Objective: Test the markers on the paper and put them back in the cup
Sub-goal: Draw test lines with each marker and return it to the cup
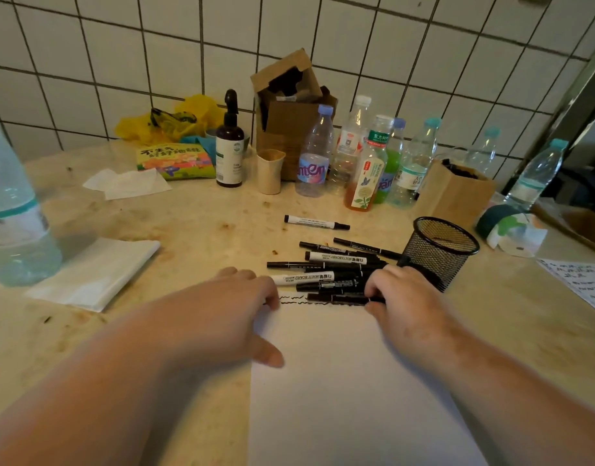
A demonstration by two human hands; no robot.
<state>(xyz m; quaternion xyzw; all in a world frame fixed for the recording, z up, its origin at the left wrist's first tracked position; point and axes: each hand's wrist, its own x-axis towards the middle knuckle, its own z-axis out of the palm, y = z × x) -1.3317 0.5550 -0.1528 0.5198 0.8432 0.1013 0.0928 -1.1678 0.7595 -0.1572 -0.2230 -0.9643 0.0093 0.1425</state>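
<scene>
A white sheet of paper lies in front of me, with black squiggle lines along its far edge. Several black and white markers lie in a pile just beyond it. One more marker lies apart, farther back. The black mesh cup stands upright to the right of the pile. My left hand rests on the paper's far left corner with fingers spread. My right hand grips a dark marker lying sideways over the squiggles.
Several plastic bottles, a brown pump bottle, a beige cup and cardboard boxes line the tiled wall. A big water bottle and folded tissues sit left. Another written sheet lies right.
</scene>
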